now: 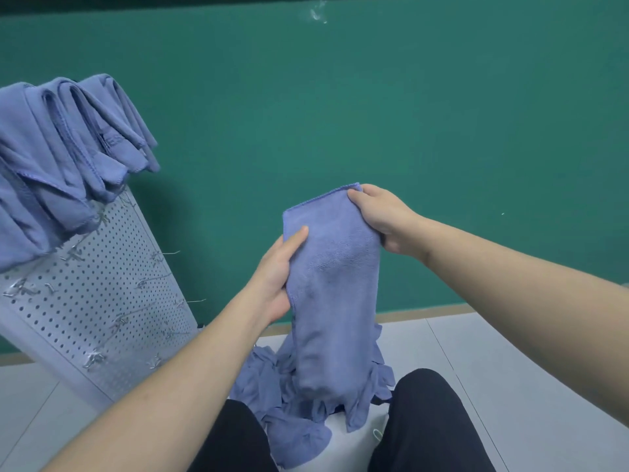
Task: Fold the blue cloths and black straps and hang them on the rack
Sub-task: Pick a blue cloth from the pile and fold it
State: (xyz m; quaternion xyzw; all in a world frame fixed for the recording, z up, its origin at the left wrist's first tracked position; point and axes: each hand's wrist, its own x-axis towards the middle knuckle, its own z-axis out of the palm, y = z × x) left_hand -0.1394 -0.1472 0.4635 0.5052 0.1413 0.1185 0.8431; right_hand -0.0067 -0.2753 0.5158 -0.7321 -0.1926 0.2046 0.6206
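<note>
Holding the blue cloth [335, 284] up in front of you, note that it behaves as a light, limp microfibre sheet: it drapes straight down with no stiffness and has a stitched hem along its top edge. Your right hand [384, 221] pinches the upper corner, fingers clamped on the fabric. Your left hand [277, 270] grips the left edge lower down, thumb on the face of the cloth. Take hold at hems and corners; the fleecy pile should give good friction. Below the held cloth lies a crumpled pile of cloths [272, 396]. To its left stands the rack [102, 294], a perforated metal panel with wire hooks, carrying folded cloths [68, 144] along its top.
</note>
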